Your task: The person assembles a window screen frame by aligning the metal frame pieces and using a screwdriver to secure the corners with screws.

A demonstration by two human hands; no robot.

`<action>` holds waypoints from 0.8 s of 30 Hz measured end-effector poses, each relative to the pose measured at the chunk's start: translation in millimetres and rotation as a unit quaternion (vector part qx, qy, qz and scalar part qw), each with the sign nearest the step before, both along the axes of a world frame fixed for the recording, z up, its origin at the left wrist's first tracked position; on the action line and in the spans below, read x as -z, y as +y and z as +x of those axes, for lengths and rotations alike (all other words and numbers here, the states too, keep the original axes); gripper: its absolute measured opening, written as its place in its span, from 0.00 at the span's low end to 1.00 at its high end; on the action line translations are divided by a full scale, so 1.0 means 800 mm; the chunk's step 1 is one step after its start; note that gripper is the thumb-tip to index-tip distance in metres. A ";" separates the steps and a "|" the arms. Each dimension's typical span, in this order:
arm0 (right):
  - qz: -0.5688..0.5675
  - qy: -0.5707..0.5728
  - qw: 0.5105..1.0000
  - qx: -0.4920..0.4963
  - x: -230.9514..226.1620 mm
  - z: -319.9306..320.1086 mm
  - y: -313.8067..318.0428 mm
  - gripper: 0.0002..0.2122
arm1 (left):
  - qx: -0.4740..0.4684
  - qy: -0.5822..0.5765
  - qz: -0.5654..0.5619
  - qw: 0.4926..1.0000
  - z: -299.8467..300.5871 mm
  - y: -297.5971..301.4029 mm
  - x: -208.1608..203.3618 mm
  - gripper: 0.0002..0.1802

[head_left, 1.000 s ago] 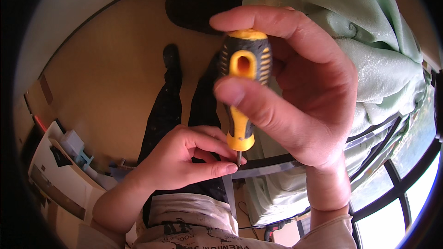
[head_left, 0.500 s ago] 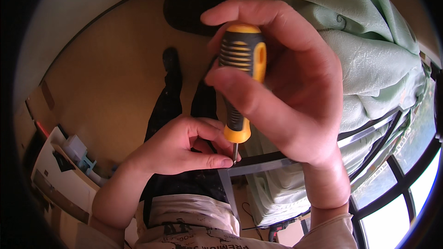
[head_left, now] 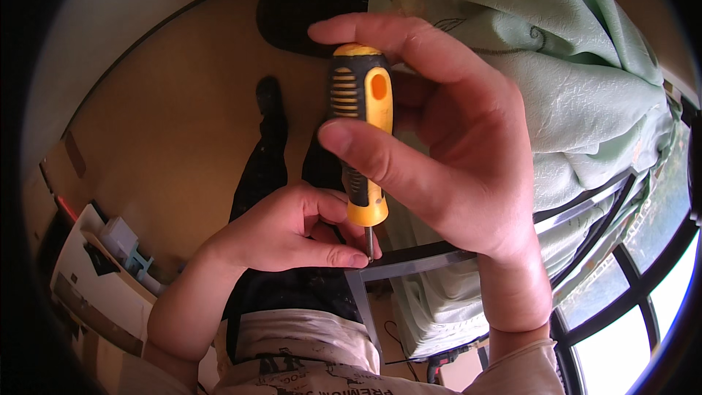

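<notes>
A screwdriver [head_left: 358, 117] with a yellow and black handle stands almost upright, its thin metal shaft pointing down. My right hand [head_left: 461, 146] is around the handle from the right, the thumb against its near side and the index finger stretched out past its top end. The shaft's tip meets the corner of a dark metal frame [head_left: 409, 264]. At that corner my left hand [head_left: 285, 230] is closed, thumb and fingertips pinched around the tip. Whatever lies between those fingertips is too small and hidden to make out.
Pale green fabric [head_left: 585, 110] lies in folds on the right, beside a window [head_left: 629, 307]. Left, a white cabinet [head_left: 91, 278] holds small items. A dark round mat [head_left: 292, 11] lies on the brown floor [head_left: 183, 124]. A power tool [head_left: 439, 366] shows low down.
My right hand and the screwdriver handle have shifted slightly left, and the handle has turned so its orange oval faces me. The left hand stays at the frame corner.
</notes>
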State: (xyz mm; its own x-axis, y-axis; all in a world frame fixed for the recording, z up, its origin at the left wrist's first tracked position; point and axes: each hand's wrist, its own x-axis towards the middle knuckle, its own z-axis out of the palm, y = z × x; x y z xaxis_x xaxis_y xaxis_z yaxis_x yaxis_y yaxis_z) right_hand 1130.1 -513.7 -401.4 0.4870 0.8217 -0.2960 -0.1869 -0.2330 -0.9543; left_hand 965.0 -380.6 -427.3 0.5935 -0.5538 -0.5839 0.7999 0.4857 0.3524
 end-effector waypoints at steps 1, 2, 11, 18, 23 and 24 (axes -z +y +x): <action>0.016 0.087 0.996 0.034 -0.003 -0.003 0.001 0.23 | 0.005 -0.001 -0.004 1.000 0.001 0.000 0.001 0.08; 0.030 0.122 0.991 0.053 -0.005 -0.004 0.001 0.23 | 0.006 -0.002 -0.005 1.000 0.001 0.001 0.002 0.08; 0.153 0.211 0.955 0.141 -0.007 0.006 0.008 0.25 | 0.054 -0.065 -0.004 0.996 0.014 0.008 0.007 0.08; 0.157 0.204 0.957 0.136 -0.003 0.009 0.000 0.25 | 0.114 -0.201 0.056 0.971 0.030 0.004 0.001 0.05; 0.164 0.201 0.956 0.133 -0.004 0.008 -0.002 0.25 | 0.128 -0.330 0.179 0.918 0.029 0.001 -0.015 0.06; 0.164 0.199 0.957 0.134 -0.003 0.008 -0.001 0.25 | 0.128 -0.330 0.178 0.918 0.029 0.000 -0.016 0.06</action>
